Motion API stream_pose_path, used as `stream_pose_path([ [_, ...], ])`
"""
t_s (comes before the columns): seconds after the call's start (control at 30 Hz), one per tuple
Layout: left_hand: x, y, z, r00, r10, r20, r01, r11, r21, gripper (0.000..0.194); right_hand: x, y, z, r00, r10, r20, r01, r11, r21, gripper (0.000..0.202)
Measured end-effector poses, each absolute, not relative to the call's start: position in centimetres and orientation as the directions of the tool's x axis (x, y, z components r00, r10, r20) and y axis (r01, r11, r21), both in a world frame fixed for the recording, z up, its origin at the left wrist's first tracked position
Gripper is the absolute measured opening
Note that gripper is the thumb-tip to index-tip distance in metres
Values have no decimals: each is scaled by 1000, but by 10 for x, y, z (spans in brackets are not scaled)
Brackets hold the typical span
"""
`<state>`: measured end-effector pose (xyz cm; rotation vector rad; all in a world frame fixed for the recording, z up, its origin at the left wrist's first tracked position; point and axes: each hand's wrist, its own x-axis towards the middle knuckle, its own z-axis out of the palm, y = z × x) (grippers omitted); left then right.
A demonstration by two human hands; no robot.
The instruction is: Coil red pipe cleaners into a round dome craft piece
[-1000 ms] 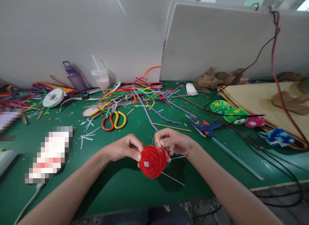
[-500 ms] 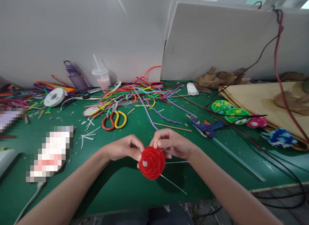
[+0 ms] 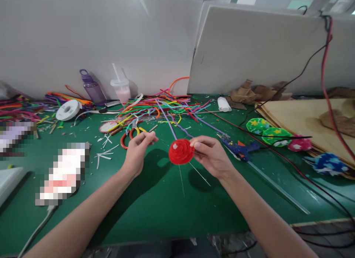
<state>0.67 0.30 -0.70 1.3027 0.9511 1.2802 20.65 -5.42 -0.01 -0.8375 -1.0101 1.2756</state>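
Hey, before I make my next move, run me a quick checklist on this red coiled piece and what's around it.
1. Right hand gripping the red coiled piece: ok, pinched at its edge.
2. Left hand clear of the piece: ok, a gap shows between.
3. Left hand free of any thin strand: cannot tell, too fine to see.
4. Pale strands gathered together: not ok, two spread apart below the piece.
5. Scissors unobstructed: not ok, the left hand partly hides the handles.
6. Glue gun hot: cannot tell.
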Motion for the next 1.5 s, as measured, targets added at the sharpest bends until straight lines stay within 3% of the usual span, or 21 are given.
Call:
stream_pose_path([
  [0.17, 9, -2, -6, 346, 938, -21, -36, 36, 999, 35, 200, -59, -6, 179, 879, 441, -9, 450, -893, 9],
  [0.23, 11, -6, -7, 435, 899, -53, -46, 81, 996, 31, 197, -63, -7, 167, 834, 527, 138, 509, -850, 8],
  [0.33, 11, -8, -8, 439, 896, -64, -70, 106, 992, 25, 194, -67, -9, 157, 764, 626, 291, 570, -768, 8],
  [0.47, 11, -10, -8, 468, 875, -126, -197, 242, 950, 27, 193, -68, -14, 164, 689, 706, 380, 616, -690, 12],
  [0.57, 12, -13, -9, 569, 811, -135, -303, 359, 883, 40, 191, -67, -17, 158, 700, 697, 386, 606, -696, 12],
  [0.7, 16, -16, -10, 614, 783, -103, -377, 406, 833, 42, 187, -67, -19, 117, 713, 691, 380, 611, -695, 12],
  [0.9, 18, -19, -8, 483, 875, -24, -373, 230, 899, 44, 186, -65, -16, 88, 758, 646, 385, 573, -724, 12],
  [1.2, 21, -17, -11, 221, 970, 102, -375, -12, 927, 41, 181, -60, -13, 43, 940, 340, 159, 329, -931, 17],
  [1.5, 22, -18, -14, 280, 945, 165, -282, -84, 956, 39, 179, -61, -13, 160, 909, 385, 290, 329, -899, 11],
])
